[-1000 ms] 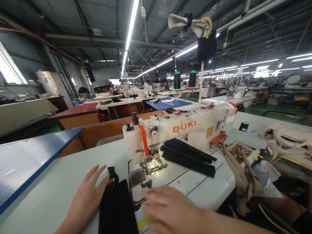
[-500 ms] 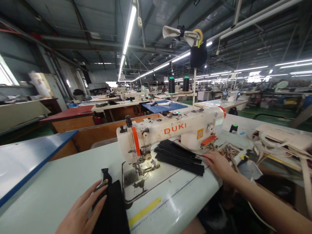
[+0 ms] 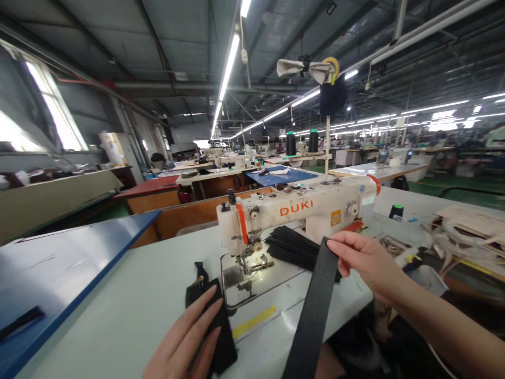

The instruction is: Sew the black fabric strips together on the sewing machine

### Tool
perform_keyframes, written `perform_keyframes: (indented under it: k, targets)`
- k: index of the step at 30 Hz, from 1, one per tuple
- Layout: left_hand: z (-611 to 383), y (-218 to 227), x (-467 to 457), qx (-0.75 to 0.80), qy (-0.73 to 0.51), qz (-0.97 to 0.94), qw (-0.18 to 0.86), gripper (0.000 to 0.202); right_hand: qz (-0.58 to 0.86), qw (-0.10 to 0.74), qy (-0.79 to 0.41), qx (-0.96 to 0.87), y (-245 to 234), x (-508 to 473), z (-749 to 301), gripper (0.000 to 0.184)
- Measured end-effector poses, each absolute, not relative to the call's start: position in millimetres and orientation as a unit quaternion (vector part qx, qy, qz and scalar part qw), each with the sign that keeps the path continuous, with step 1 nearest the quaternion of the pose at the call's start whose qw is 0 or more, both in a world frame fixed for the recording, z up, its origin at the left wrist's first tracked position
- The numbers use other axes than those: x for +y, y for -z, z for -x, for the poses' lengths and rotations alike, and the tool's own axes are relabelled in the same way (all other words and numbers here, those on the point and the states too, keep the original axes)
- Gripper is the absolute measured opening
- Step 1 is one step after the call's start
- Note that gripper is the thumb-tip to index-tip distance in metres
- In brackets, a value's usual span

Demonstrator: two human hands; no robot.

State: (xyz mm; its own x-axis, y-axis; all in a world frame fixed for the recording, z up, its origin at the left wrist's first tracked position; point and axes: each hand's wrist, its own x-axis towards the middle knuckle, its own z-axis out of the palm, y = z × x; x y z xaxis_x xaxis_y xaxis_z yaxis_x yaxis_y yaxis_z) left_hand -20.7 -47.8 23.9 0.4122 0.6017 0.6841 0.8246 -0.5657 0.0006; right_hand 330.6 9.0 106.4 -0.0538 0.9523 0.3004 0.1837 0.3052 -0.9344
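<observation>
In the grip of the right hand (image 3: 365, 258), pinched narrowly between thumb and fingers at its upper end: a single black strip (image 3: 310, 326), slanting down past the near edge of the counter (image 3: 169, 284) and out of frame. Just beyond, fanned beneath the arm of a white sewing machine (image 3: 315, 223) marked DUKI: a pile of black strips (image 3: 292, 247), partly hidden behind the one in hand. Impossible to tell touching from mere overlap there. At left, beneath the spread fingers of the left hand (image 3: 187, 337), just beside the machine's metal plate (image 3: 272, 281): a black piece (image 3: 224, 339) with a small metallic fitting near its far end. Thumb out of sight; cannot tell a clamp from a light press. Likeliest trouble, by judgement: dropping the strip through so slight a hold at one end, or creasing it against the counter's edge. Also possible: disturbing the pile with a low sweep of the right hand, or skewing the black piece through uneven pressure from the left.
</observation>
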Motion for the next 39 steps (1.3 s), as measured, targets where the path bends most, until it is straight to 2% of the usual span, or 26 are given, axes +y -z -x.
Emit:
perform_keyframes:
  k: [5,9,13,19,23,31,39]
  targets:
    - [-18.8,-54.1,-72.1,-0.271,0.261,0.889,0.260,0.044,0.395,0.402,-0.563,-0.605,-74.0,2.3,-268.7,0.040]
    - [-25.4,-53.8,-76.8,-0.237,0.190,0.912,0.275,0.040,0.349,0.333,-0.651,-0.587,-48.2,-3.6,-223.3,0.043]
    - [-2.4,-46.3,-77.9,-0.247,0.210,0.906,0.271,0.043,0.331,0.334,-0.709,-0.526,-39.2,-1.7,-202.5,0.046]
    - [42.3,-43.7,-83.0,-0.408,0.214,0.868,0.186,0.045,0.262,0.354,-0.836,-0.328,-38.8,6.0,-206.6,0.061]
    - [53.9,-41.5,-79.6,-0.447,0.242,0.846,0.162,0.046,0.228,0.376,-0.844,-0.307,-35.7,4.2,-209.1,0.064]
    - [60.8,-35.7,-60.6,-0.463,0.269,0.832,0.146,0.047,0.231,0.365,-0.791,-0.433,-32.4,3.1,-211.6,0.075]
    - [58.4,-31.2,-31.9,-0.474,0.317,0.814,0.112,0.042,0.216,0.434,-0.776,-0.403,-13.5,4.1,-213.2,0.069]
